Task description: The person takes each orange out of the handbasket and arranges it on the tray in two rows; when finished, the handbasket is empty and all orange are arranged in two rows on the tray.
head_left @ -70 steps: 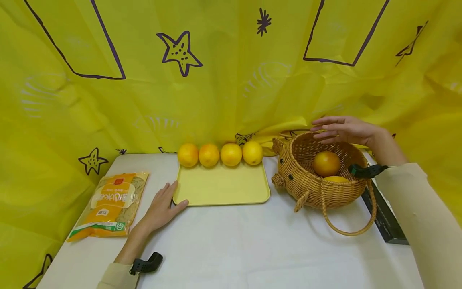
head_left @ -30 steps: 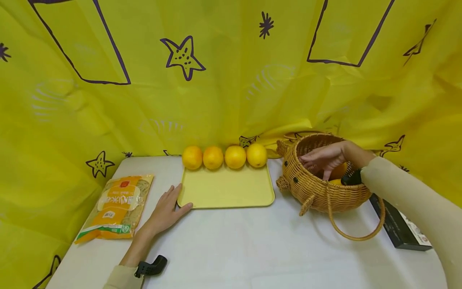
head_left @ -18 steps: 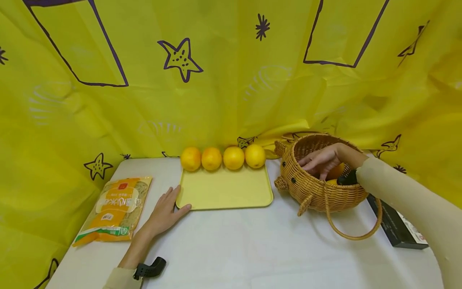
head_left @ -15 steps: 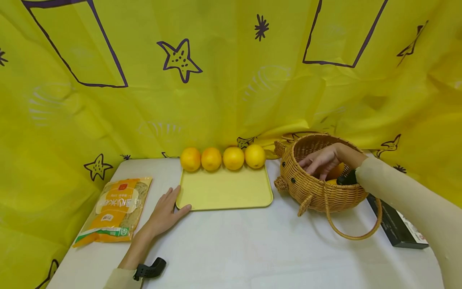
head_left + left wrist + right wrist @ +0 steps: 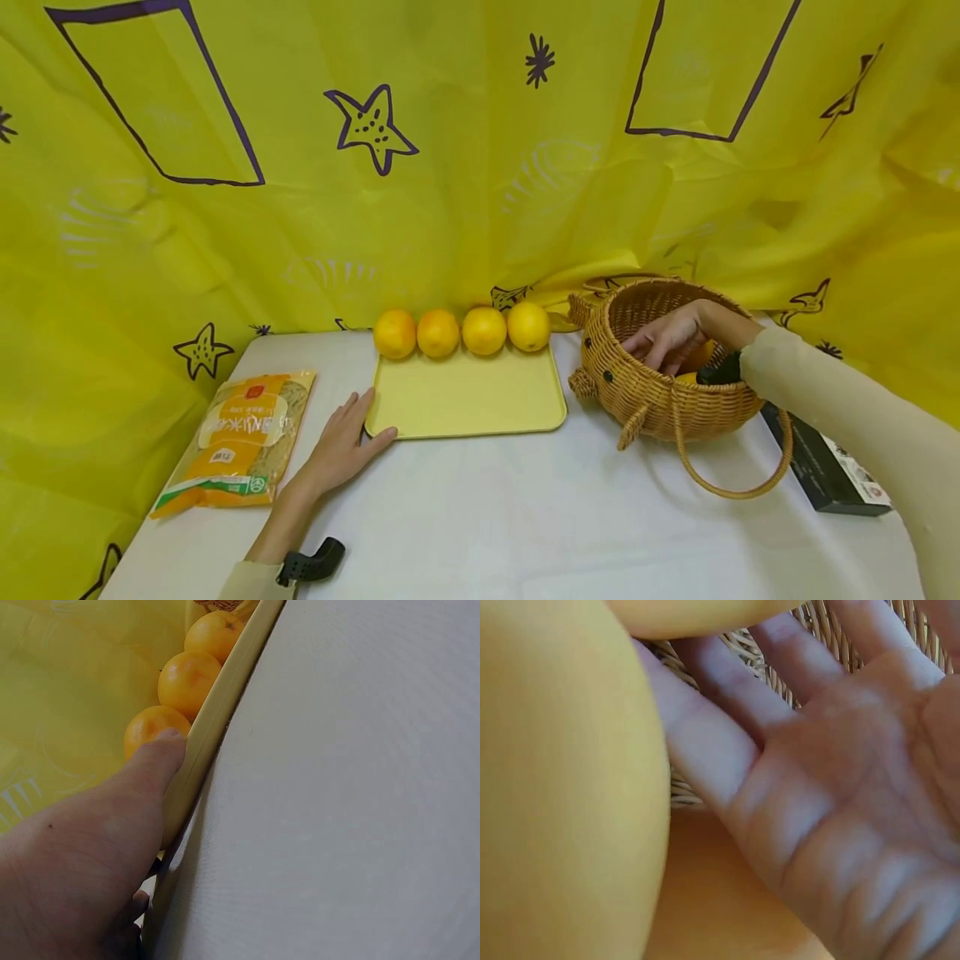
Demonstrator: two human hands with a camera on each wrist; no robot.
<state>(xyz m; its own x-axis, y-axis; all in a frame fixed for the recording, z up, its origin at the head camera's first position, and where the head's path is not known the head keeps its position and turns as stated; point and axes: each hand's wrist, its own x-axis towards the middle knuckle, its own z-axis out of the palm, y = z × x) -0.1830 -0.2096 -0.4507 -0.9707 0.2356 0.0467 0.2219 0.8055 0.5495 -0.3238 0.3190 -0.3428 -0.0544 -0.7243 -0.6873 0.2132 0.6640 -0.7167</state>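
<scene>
My left hand (image 5: 339, 443) rests against the left front corner of a yellow tray (image 5: 472, 396), its fingers along the side. In the left wrist view, the thumb (image 5: 154, 761) lies on the tray's rim. Down inside a pig-shaped wicker basket (image 5: 660, 408) is my right hand (image 5: 667, 336). In the right wrist view its fingers are extended and spread; some tips disappear behind an orange (image 5: 697, 615). A large orange (image 5: 562, 787) fills the left, another orange (image 5: 712, 892) lies below, and the palm is apart from them.
Along the tray's back edge stands a row of several oranges (image 5: 484, 331). An orange-and-clear food packet (image 5: 236, 442) lies at the left. Right of the basket is a black box (image 5: 821, 467). The basket's handle (image 5: 738, 492) hangs towards the front; a yellow curtain (image 5: 450, 208) hangs behind.
My right hand has come down from above the basket's rim into it, and its fingers have shifted slightly there. My left hand stays at the tray; the head view moved slightly.
</scene>
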